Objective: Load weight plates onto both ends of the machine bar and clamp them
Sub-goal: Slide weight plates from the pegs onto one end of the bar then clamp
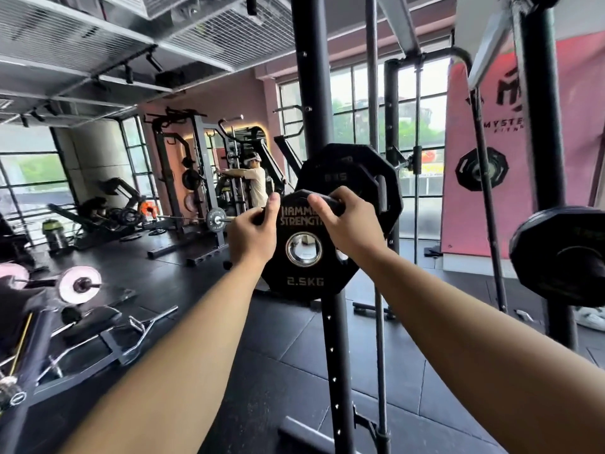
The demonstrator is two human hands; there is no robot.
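While it was held upright at chest height, the 2.5 kg plate (306, 273) hung before the black rack upright (337, 355), just in front of larger black plates (353, 172). Left hand (252, 235) and right hand (347, 224) curled their fingers over its top rim, thumbs on its face. Gripped only at the top, it could swing and miss the sleeve.

On my feed I see a gym floor (183, 306) of black rubber tiles. Tall black-framed windows (353, 103) in the far wall let in daylight, with green trees beyond. Another window (29, 172) sits far left beside a round grey column (95, 158). The far wall (229, 93) is pink. Grey mesh ceiling panels (229, 31) carry black track lights (154, 60). A pink banner (556, 158) stands at right. A person (257, 181) stands at a far power rack (196, 165).
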